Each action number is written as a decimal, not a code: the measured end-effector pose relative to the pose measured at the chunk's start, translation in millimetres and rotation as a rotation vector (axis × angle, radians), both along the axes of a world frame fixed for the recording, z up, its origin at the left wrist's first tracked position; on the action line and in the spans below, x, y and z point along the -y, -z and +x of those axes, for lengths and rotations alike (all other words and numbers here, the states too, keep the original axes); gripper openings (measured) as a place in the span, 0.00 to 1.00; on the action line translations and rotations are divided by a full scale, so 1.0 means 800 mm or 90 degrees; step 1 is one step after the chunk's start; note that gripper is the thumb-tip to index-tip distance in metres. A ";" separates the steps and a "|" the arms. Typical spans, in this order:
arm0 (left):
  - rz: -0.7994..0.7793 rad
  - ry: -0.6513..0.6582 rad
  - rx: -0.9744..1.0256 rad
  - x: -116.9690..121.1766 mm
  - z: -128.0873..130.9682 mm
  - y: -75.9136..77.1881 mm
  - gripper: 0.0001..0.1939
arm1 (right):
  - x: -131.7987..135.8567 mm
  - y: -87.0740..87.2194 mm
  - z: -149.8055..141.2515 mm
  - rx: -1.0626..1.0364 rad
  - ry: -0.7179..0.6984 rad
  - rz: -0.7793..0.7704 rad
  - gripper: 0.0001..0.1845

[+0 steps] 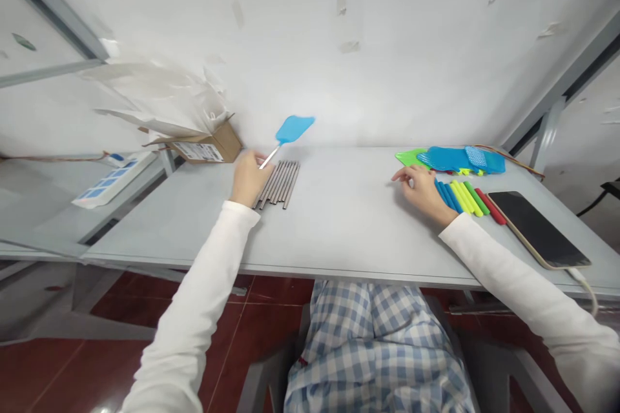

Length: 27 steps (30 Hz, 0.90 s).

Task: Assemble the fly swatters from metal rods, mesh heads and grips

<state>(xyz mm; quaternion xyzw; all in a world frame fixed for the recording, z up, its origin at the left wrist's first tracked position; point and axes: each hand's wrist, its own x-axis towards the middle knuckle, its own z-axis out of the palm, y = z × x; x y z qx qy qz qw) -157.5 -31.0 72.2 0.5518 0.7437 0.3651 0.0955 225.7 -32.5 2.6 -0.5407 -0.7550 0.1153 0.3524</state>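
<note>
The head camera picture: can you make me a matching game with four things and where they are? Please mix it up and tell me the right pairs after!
Things:
1. Blue flat plastic paddle on a silver rod
2. Thin silver metal rods
3. Flat black-screened phone
4. Brown cardboard box

Places:
A. Beside a red stick, with a white cable at one end
B. By the wall, toward the left end of the grey table
C. Held in the left hand
D. Side by side, next to the left hand

Right pairs: 1-C, 2-D, 3-A, 4-B
</note>
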 end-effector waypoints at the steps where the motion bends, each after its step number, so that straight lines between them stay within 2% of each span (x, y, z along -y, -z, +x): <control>1: -0.010 0.086 0.119 0.012 0.027 -0.011 0.14 | 0.003 0.000 -0.005 -0.075 -0.076 -0.052 0.12; 4: -0.116 0.365 0.402 0.048 0.114 -0.026 0.16 | 0.016 -0.005 -0.023 -0.330 -0.280 -0.239 0.27; 5: -0.164 0.434 0.452 0.058 0.140 -0.024 0.16 | 0.021 -0.008 -0.029 -0.416 -0.316 -0.281 0.29; 7: -0.231 0.509 0.514 0.069 0.185 -0.010 0.16 | 0.027 -0.015 -0.038 -0.573 -0.338 -0.321 0.27; 9: -0.270 0.526 0.563 0.070 0.217 0.010 0.13 | 0.027 -0.022 -0.041 -0.687 -0.300 -0.348 0.26; 11: -0.316 0.544 0.596 0.061 0.239 0.030 0.14 | 0.023 -0.027 -0.037 -0.749 -0.222 -0.384 0.28; 15: -0.415 0.619 0.677 0.031 0.266 0.057 0.16 | 0.007 -0.025 -0.023 -0.776 -0.118 -0.460 0.33; 18: -0.402 0.631 0.744 0.012 0.284 0.071 0.16 | -0.003 -0.017 -0.022 -0.772 -0.092 -0.489 0.33; 23: -0.340 0.586 0.846 0.003 0.300 0.084 0.12 | -0.018 -0.004 -0.037 -0.828 0.001 -0.375 0.27; 27: -0.368 0.592 0.900 0.014 0.297 0.073 0.14 | -0.029 -0.003 -0.041 -0.846 0.057 -0.274 0.24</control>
